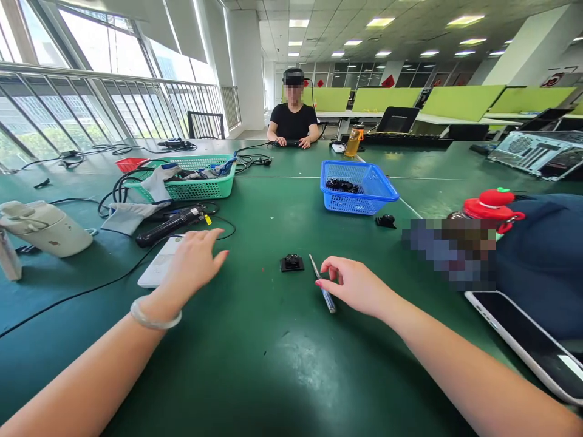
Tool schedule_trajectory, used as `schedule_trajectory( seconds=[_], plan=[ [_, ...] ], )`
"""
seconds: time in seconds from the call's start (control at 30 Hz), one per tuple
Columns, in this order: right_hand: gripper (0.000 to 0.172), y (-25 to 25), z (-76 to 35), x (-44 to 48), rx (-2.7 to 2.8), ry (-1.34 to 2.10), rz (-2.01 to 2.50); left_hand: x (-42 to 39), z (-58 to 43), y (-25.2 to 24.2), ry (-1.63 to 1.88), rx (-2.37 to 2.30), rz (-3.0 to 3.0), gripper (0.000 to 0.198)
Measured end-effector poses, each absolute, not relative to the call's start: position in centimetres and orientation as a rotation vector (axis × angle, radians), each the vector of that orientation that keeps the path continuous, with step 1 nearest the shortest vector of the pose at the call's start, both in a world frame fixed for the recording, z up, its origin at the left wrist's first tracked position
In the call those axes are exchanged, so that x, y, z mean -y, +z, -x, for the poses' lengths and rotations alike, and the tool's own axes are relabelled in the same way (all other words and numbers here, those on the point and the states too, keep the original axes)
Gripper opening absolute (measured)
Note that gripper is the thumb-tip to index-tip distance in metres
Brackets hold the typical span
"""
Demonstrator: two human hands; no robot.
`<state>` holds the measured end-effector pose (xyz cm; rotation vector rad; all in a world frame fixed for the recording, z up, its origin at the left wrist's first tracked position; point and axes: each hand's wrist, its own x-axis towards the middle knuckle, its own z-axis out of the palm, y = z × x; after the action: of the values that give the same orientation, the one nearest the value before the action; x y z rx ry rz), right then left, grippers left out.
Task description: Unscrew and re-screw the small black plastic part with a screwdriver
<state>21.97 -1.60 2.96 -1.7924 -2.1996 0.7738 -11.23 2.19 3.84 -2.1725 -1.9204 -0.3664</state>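
Note:
My left hand [194, 261] is open, its fingers stretched forward over a flat white device [157, 267] and hiding part of it. A bracelet [155, 314] circles that wrist. My right hand [353, 284] hovers at a slim screwdriver [327, 297], with thumb and forefinger curved but apart. The thumb tip overlaps the screwdriver; whether it touches, I cannot tell. The screwdriver lies on the green table, thin silver end pointing away from me. Between my hands sits a small black clip-like part on a square base [292, 263]. Another small black part [385, 221] lies farther right.
A blue basket [357, 206] holds black items. A green basket [204, 189] with gloves and cables stands at left, near a black cylinder [168, 227] and a pale jug [50, 230]. A tablet [523, 340] and a dark bag [542, 255] lie right. A person [294, 121] sits opposite.

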Motion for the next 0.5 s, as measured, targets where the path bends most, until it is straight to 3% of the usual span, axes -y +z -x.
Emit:
schedule_trajectory(
  seconds=[0.13,0.33,0.5],
  plan=[
    [0.037,1.8,-21.3,1.7,2.271,0.650,1.938,-1.7,4.5,3.7,-0.289,1.799,2.742,0.060],
    [0.019,0.2,-20.9,2.4,2.351,0.514,1.930,-2.6,-1.4,1.6,-0.402,1.820,2.837,0.054],
    [0.017,-0.5,-21.4,2.5,2.313,0.454,1.870,-2.7,-1.8,0.0,-0.567,1.833,2.849,0.043]
  ],
)
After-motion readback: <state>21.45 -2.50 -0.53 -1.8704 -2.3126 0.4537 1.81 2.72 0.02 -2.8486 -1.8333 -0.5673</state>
